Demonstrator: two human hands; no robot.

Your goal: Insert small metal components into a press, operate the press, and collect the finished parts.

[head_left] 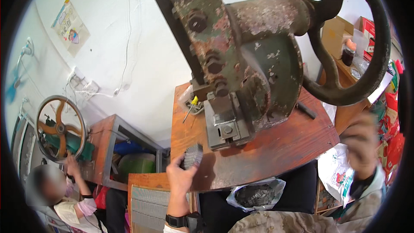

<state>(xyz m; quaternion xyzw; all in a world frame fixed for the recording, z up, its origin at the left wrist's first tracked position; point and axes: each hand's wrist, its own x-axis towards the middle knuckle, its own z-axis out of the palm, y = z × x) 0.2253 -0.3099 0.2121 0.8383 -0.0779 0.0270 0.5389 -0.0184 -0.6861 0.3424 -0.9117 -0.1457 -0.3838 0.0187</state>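
Note:
My left hand [180, 176] holds a stack of small grey metal pieces [192, 155] at the front edge of an orange-brown worn table [276, 146]. A black watch sits on that wrist. On the table stands an old rusty green press machine [241, 60] with a steel die block [225, 123] at its foot and a large dark flywheel [345, 39] at the right. My right hand [361, 140] is raised and blurred below the flywheel rim, near the table's right corner; I cannot tell whether it holds anything.
A plastic bag of small metal parts [256, 195] hangs below the table. A yellow-handled screwdriver [191, 105] lies behind the press. At lower left another person [64, 198] works at a second press with an orange handwheel [60, 127]. Cartons and jars stand on a shelf [349, 47] at right.

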